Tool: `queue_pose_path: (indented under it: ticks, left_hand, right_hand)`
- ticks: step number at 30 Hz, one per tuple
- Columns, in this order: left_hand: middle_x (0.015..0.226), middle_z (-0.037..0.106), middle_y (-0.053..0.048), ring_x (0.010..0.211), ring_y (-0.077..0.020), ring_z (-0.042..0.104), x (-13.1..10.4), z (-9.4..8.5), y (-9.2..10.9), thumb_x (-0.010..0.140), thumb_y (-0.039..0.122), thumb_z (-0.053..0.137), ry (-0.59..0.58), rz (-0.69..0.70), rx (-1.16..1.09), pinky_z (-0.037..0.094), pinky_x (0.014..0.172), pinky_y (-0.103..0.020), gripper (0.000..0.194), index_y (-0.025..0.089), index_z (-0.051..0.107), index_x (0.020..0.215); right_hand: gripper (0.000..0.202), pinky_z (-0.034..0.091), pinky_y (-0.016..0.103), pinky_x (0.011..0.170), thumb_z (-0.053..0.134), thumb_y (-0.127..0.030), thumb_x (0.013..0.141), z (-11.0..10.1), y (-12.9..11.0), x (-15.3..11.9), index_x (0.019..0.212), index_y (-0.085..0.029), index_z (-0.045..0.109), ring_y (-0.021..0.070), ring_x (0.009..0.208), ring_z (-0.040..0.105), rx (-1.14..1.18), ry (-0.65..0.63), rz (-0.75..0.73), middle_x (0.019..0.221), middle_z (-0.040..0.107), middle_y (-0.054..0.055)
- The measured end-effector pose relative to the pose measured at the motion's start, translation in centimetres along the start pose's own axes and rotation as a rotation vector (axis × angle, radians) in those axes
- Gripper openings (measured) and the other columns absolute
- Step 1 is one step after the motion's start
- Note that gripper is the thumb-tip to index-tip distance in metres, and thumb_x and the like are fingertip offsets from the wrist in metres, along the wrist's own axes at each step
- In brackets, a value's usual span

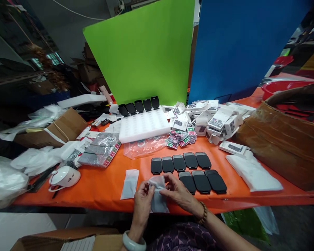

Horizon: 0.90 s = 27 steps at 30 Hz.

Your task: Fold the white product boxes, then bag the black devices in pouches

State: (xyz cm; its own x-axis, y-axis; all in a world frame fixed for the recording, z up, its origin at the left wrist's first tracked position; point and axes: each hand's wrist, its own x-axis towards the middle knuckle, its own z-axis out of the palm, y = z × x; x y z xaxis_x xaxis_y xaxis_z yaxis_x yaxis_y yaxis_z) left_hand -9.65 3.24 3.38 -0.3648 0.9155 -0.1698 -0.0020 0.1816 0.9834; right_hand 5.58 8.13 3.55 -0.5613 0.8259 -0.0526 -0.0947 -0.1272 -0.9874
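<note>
A frosted, half-clear plastic pouch (159,202) with something dark inside is between my hands at the table's front edge. My left hand (142,200) pinches its upper left side. My right hand (179,193) has its fingers closed on the pouch's upper right. A similar filled pouch (130,184) lies flat just left of my left hand. Several black, flat, rounded rectangular devices (191,160) lie in two rows beyond and right of my right hand; the nearer row holds three (202,181).
A white foam tray (144,125) stands at the back with several black devices (147,104) behind it. Small white boxes (221,120) and printed cards (181,138) are piled right of it. A white mug (67,177) sits left; a large cardboard box (279,139) stands right.
</note>
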Motion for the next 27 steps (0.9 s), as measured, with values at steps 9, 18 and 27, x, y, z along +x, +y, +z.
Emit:
queue_pose_path:
  ticks: [9,18,27]
  left_hand:
    - [0.079,0.066,-0.007,0.076,-0.0244,0.060,5.8,-2.7,-1.5,0.069,0.043,0.059,0.206,0.100,0.460,0.047,0.076,-0.038,0.030,0.017,0.062,0.085]
    - [0.106,0.059,-0.016,0.108,-0.0338,0.053,5.8,-1.7,-1.8,0.075,0.043,0.046,0.368,0.372,0.758,0.039,0.099,-0.052,0.046,0.012,0.059,0.106]
    - [0.108,0.057,-0.013,0.099,-0.0312,0.058,4.5,1.5,-0.3,0.075,0.056,0.049,0.260,0.472,0.693,0.049,0.091,-0.050,0.053,0.016,0.061,0.108]
  right_hand:
    - [0.028,0.048,0.030,0.069,0.060,-0.043,0.080,-8.9,-0.3,-4.8,0.097,-0.021,0.060,0.0179,0.076,0.059,-0.358,0.429,-0.022,0.089,0.064,0.004]
    - [0.030,0.046,0.036,0.073,0.049,-0.046,0.083,-20.7,-0.8,-12.2,0.088,-0.019,0.061,0.0233,0.079,0.059,-0.882,1.043,-0.061,0.088,0.065,0.009]
    - [0.023,0.036,0.039,0.080,0.047,-0.024,0.086,-25.1,-0.8,-12.3,0.079,-0.019,0.068,0.0268,0.092,0.054,-1.435,1.009,0.065,0.097,0.066,0.011]
